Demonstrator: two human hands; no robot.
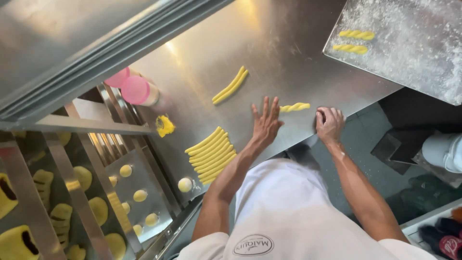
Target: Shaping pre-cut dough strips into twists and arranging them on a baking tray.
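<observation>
Head view: looking straight down on a steel counter (pixel 288 43) and two bare hands.
Left hand (pixel 265 121): flat, fingers spread, palm down on the metal.
Right hand (pixel 329 123): fingers curled under, knuckles up; whether it pinches anything, I cannot tell.
Twisted dough rope (pixel 294 107): yellow, lying between the two hands, its near end just at the left fingertips.
Handling: looks soft and light, likely to stretch or untwist; best lifted by both ends, gently.
Doubled strip (pixel 231 84): beyond the left hand.
Row of plain strips (pixel 211 154): to the left of the left forearm.
Floured tray (pixel 414 53): beyond the right hand, two finished twists (pixel 356 41) on it.
Surface: smooth, bright, probably slick.
Room: racks with yellow dough balls (pixel 139 195) far left.
</observation>
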